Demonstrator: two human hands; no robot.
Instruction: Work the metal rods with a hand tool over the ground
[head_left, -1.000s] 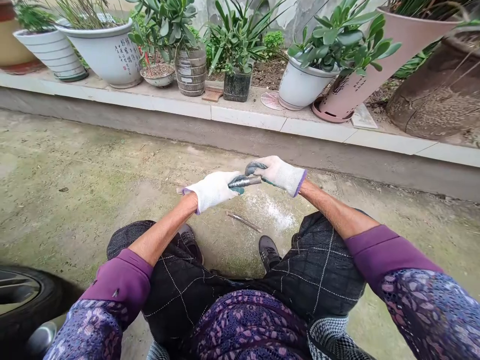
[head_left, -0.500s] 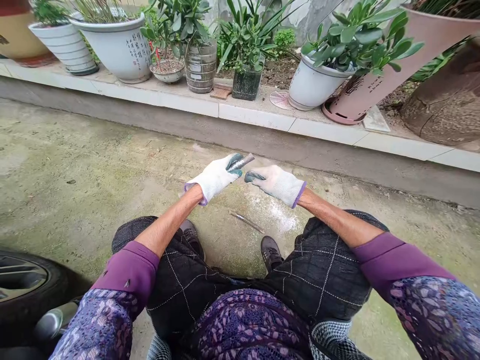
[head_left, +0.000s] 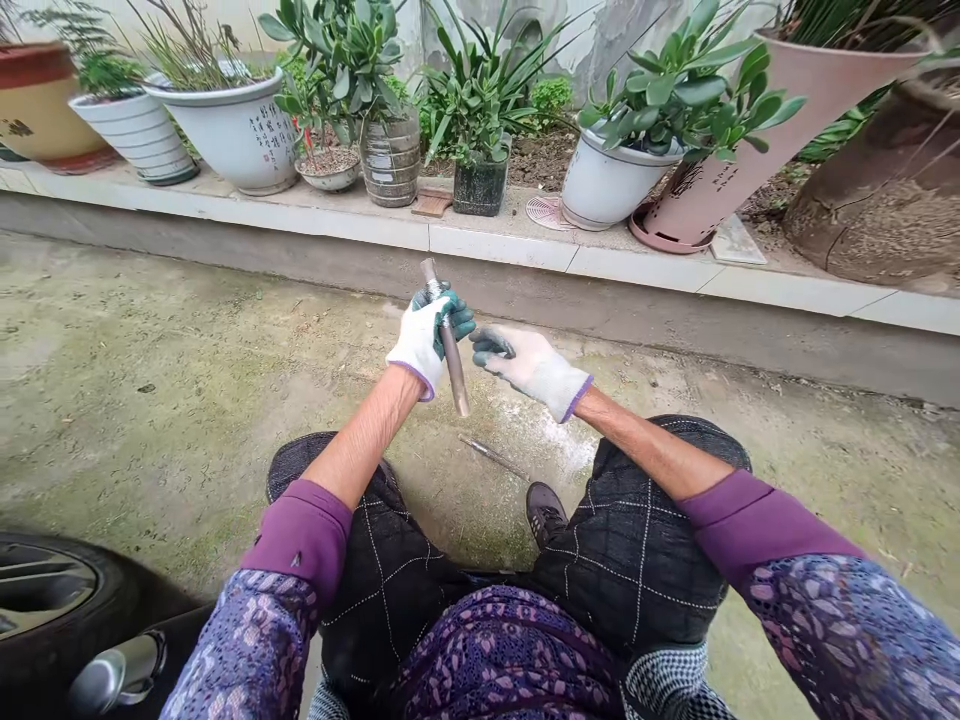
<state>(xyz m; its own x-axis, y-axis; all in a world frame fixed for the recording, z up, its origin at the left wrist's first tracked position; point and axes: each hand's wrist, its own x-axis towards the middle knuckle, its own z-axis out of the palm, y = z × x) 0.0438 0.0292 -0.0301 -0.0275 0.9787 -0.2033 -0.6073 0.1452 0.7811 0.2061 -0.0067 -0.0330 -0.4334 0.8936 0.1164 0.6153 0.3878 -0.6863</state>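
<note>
My left hand (head_left: 433,335), in a white glove with a green palm, is closed around a short metal pipe (head_left: 454,370). The pipe stands tilted, its dull upper end above the hand and a longer grey-brown length hanging below. Bright silver shows on it near my fingers. My right hand (head_left: 525,362), gloved the same way, is just right of the pipe without touching it; its fingers are loosely curved and apart, with nothing visible in them. Below both hands a thin metal rod (head_left: 493,456) lies on the concrete between my feet.
White powder (head_left: 553,437) is scattered over the concrete by the rod. Ahead runs a low tiled ledge (head_left: 495,247) bearing several potted plants, among them a white pot (head_left: 611,188). A vehicle wheel (head_left: 52,590) and a silver exhaust pipe (head_left: 120,672) are at lower left.
The pipe has swung from pointing right to a steep tilt, showing much more of its length. My left hand has turned with it. The right hand's fingers have loosened, and the view has shifted slightly.
</note>
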